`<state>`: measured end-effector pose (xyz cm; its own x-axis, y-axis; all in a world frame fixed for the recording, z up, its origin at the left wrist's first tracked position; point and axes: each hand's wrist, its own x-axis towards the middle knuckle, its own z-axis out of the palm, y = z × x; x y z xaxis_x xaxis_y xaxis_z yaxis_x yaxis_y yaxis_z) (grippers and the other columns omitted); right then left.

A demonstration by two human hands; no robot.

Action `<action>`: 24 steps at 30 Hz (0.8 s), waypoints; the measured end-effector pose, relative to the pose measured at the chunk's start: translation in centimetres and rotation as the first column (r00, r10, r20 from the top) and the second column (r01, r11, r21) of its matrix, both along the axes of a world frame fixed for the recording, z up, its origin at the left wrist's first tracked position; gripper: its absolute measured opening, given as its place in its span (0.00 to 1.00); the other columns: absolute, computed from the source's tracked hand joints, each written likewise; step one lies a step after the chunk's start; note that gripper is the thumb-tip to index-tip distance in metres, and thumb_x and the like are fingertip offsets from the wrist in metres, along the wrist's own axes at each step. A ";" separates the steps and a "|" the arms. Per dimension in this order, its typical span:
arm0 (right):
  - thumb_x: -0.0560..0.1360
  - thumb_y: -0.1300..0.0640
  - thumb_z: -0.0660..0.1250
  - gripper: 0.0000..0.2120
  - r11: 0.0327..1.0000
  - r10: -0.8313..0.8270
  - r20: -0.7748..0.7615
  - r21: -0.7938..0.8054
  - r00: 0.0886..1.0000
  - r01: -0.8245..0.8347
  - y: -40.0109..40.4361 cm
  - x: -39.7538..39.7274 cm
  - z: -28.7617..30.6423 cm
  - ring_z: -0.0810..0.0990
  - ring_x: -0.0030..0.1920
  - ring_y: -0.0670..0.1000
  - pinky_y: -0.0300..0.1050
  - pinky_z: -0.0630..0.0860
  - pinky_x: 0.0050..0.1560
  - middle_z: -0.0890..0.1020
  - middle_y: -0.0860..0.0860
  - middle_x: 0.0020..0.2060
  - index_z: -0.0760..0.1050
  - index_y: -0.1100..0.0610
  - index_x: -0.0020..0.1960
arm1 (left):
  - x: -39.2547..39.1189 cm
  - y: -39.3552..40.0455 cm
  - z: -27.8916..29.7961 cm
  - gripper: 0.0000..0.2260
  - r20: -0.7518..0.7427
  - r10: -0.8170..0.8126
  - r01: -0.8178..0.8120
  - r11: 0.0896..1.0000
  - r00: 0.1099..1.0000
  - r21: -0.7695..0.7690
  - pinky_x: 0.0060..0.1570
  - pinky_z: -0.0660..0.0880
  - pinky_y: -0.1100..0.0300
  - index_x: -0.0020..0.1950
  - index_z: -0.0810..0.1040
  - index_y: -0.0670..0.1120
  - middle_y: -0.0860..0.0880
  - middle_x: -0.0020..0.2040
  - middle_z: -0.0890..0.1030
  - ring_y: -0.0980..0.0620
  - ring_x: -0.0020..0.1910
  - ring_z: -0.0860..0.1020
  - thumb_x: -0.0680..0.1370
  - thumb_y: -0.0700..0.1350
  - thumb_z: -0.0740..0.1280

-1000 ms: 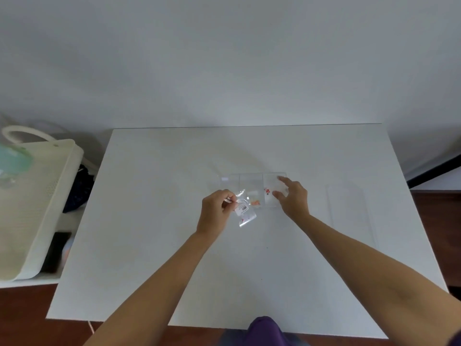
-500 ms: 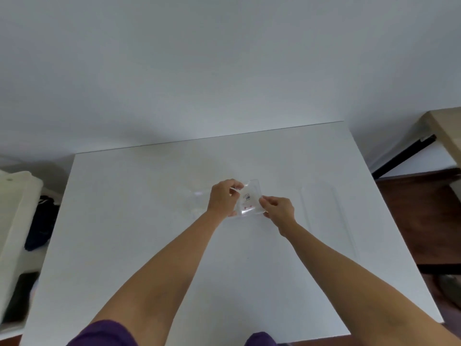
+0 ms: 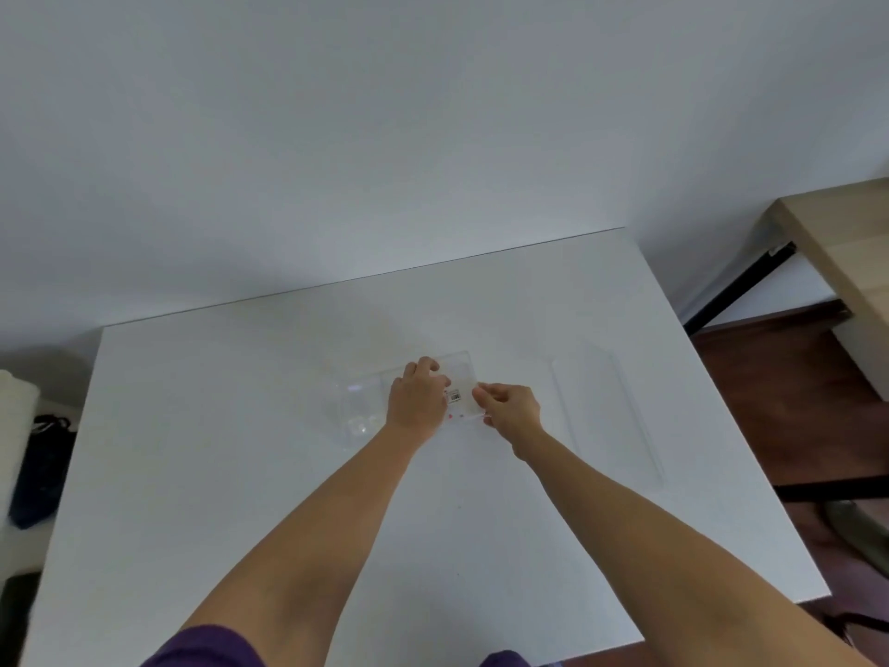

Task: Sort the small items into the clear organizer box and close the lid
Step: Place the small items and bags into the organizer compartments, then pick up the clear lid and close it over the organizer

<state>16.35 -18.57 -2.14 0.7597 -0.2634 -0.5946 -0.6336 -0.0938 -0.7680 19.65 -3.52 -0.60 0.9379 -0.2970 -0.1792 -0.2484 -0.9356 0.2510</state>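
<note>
I see a white table [image 3: 240, 474] filling most of my view, with a plain wall [image 3: 385, 137] behind it. On the table's right part lies a clear lid [image 3: 608, 411], flat and well apart from everything else. Near the table's middle sits the clear box [image 3: 358, 409], its compartments faint against the white top. My left hand [image 3: 416, 402] rests over the box's right half, fingers curled and pinched on a small clear bag [image 3: 454, 402] with a barcode label. My right hand [image 3: 512, 409] is just beside it, fingertips closed on the same bag's right edge. The bag is above the rightmost compartment; whether it touches the box I cannot tell. Two tiny red bits [image 3: 455, 416] show under the bag, perhaps inside it.
</note>
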 end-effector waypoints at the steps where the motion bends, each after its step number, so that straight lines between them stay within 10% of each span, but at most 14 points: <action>1: 0.74 0.52 0.70 0.16 1.000 0.023 -0.004 -0.021 1.000 -0.023 0.1 -0.3 0.1 0.83 0.48 0.53 0.50 0.81 0.57 0.85 0.53 0.50 0.80 0.58 0.59 | -0.6 0.3 -0.2 0.12 -0.013 -0.001 0.001 1.000 1.000 -0.004 0.56 0.74 0.52 0.61 0.79 0.48 0.48 0.65 0.71 0.47 0.62 0.71 0.78 0.43 0.63; 12: 0.77 0.56 0.63 0.10 0.957 -0.046 0.139 -0.277 0.989 0.083 -8.3 -2.6 3.1 0.79 0.37 0.52 0.39 0.74 0.34 0.83 0.52 0.35 0.81 0.57 0.41 | -2.0 -7.0 4.8 0.11 0.277 -0.125 0.226 0.902 0.953 -0.369 0.51 0.79 0.53 0.58 0.78 0.43 0.43 0.55 0.77 0.45 0.54 0.76 0.77 0.39 0.64; 24: 0.78 0.63 0.62 0.16 0.789 -0.029 0.001 -0.613 1.000 0.024 -14.8 -8.1 1.0 0.71 0.62 0.61 0.54 0.71 0.63 0.73 0.61 0.62 0.71 0.59 0.65 | -7.8 -14.5 -0.8 0.27 -0.440 -0.142 -0.037 0.927 0.887 -0.374 0.76 0.55 0.51 0.76 0.55 0.44 0.44 0.77 0.59 0.45 0.77 0.55 0.80 0.46 0.61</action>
<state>8.28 -33.34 -1.19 0.7430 -0.5946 -0.3073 -0.6487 -0.5265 -0.5496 11.82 -18.00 -1.42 0.7600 -0.4710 -0.4478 -0.0699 -0.7443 0.6641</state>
